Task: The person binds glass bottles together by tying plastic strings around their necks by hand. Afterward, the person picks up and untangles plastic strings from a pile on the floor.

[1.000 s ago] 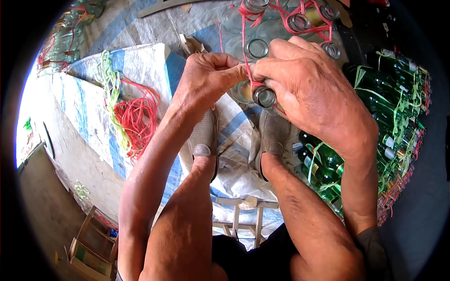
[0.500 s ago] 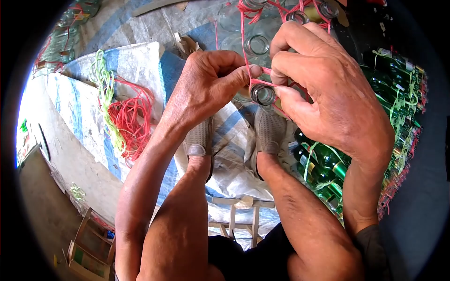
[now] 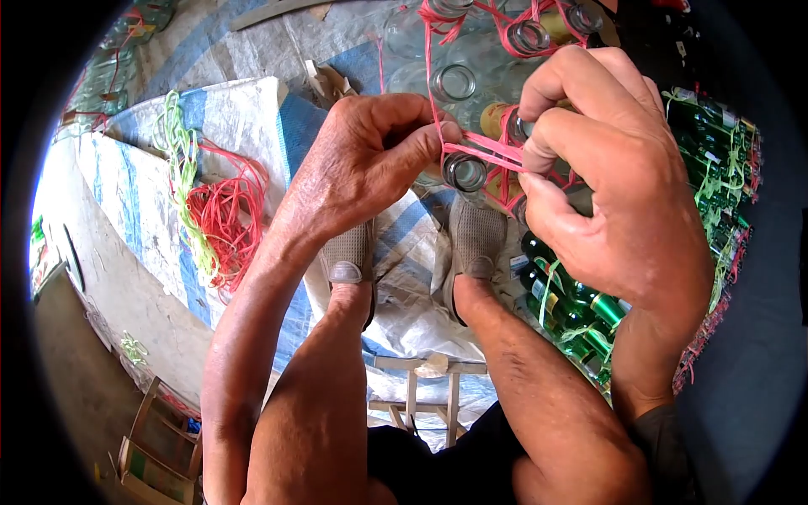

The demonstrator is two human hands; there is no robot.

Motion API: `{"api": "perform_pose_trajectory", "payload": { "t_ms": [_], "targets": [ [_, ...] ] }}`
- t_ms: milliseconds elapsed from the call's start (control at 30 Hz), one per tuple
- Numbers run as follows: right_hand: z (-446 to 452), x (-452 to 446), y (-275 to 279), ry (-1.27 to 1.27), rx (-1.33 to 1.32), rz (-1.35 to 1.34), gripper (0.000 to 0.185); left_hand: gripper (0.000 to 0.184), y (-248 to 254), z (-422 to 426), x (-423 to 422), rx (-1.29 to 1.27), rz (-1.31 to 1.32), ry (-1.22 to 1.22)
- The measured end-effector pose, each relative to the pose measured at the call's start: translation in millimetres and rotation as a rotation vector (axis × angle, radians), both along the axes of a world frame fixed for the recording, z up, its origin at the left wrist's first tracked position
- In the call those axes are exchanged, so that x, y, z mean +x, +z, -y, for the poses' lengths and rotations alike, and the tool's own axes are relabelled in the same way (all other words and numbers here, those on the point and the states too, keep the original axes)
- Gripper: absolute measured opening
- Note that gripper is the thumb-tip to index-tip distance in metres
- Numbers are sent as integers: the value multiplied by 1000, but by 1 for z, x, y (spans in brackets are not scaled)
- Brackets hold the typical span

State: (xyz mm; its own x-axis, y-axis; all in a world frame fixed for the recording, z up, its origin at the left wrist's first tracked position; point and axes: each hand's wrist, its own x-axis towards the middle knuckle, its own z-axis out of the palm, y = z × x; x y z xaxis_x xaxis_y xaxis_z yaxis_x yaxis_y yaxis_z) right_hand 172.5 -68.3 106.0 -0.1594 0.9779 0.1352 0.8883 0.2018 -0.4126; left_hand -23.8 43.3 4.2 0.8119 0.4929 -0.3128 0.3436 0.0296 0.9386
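Note:
Clear glass bottles (image 3: 454, 82) stand together at the top centre, their necks linked by pink string (image 3: 484, 152). My left hand (image 3: 370, 160) pinches the string between thumb and forefinger, just left of the nearest bottle mouth (image 3: 465, 172). To the right of that mouth, my right hand (image 3: 619, 168) is closed on the same string with thumb and forefinger. Several strands stretch between the two hands, passing just above the mouth. My right hand hides part of the bottle group.
A bundle of red string (image 3: 227, 215) and pale green string (image 3: 179, 160) lies on the white and blue sheet (image 3: 147, 227) at left. Tied green bottles (image 3: 715, 143) fill the right side. A wooden stool (image 3: 454, 368) is between my legs; a wooden chair (image 3: 139, 459) is at lower left.
My right hand has moved right, away from my left hand, drawing the pink strands out between them. The left hand stays pinched near the nearest bottle mouth. The view has shifted slightly.

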Motion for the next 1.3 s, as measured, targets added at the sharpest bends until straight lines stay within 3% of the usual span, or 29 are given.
{"api": "perform_pose_trajectory", "payload": {
  "t_ms": [233,567,700,1100,1300],
  "targets": [
    [11,7,-7,-98,-68,-7,24,29,-3,0,-1,7,28,-2],
    [14,2,-19,-279,-291,-624,2,32,1,-2,0,45,-4,-36],
    [12,6,-28,-263,-260,-684,5,32,5,-6,0,65,-43,-75],
    [25,-2,-25,-456,-109,-451,10,29,2,-3,-1,22,24,-41],
    [31,0,-33,-487,-85,-461,11,30,6,-4,-2,10,3,-55]
  ]
}}
